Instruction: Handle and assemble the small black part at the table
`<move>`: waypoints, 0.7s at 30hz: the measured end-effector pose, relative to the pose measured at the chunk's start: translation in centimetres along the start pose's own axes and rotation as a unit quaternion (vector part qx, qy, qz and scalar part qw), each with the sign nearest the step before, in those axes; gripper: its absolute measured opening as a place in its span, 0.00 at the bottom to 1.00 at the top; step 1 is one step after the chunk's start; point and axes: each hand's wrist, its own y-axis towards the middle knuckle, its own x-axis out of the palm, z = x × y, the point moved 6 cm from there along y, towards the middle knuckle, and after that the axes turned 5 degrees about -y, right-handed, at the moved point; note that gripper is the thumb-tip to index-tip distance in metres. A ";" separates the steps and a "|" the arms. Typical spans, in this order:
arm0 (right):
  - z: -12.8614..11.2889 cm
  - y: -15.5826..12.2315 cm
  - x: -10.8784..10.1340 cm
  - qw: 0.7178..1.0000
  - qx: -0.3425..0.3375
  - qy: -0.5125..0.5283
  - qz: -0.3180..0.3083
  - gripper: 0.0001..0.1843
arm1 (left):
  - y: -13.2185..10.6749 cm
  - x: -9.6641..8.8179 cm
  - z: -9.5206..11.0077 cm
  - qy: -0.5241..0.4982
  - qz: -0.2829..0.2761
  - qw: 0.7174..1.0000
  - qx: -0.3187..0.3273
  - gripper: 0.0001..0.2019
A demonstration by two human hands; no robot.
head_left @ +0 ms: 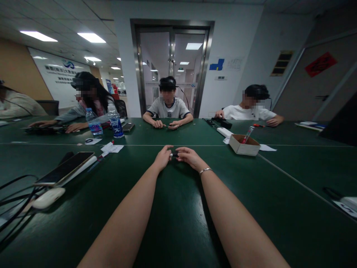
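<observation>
Both my arms reach forward over the green tabletop. Between my hands is a small dark stick-shaped object with a shiny silver end on its left; its exact kind is too small to make out. My left hand has its fingers closed at the silver end. The black end is pinched in the fingers of my right hand, with a silver bracelet on that wrist. The object lies level, just over or on the table; I cannot tell which.
On the left are a phone, a white rounded device and black cables. Further off stand two water bottles. A small open box holding a red-tipped tool sits right. Several people work across the table.
</observation>
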 end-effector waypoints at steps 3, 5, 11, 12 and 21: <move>0.0 0.1 0.0 1.000 -0.002 0.005 -0.001 0.12 | 0.1 0.1 -0.2 0.001 -0.008 1.000 -0.014 0.16; 0.0 0.1 -0.1 1.000 -0.005 0.009 0.001 0.11 | 0.1 0.2 -0.2 0.005 -0.014 1.000 -0.010 0.16; 0.0 0.0 -0.2 1.000 0.001 0.007 0.010 0.11 | 0.1 0.2 -0.3 0.006 -0.021 1.000 0.000 0.16; 0.0 0.0 -0.2 1.000 0.001 0.009 0.012 0.11 | 0.1 0.1 -0.2 0.004 -0.016 1.000 0.001 0.16; 0.3 0.2 -0.3 1.000 0.004 0.009 0.010 0.11 | -0.1 -0.3 0.0 0.021 0.017 1.000 0.002 0.16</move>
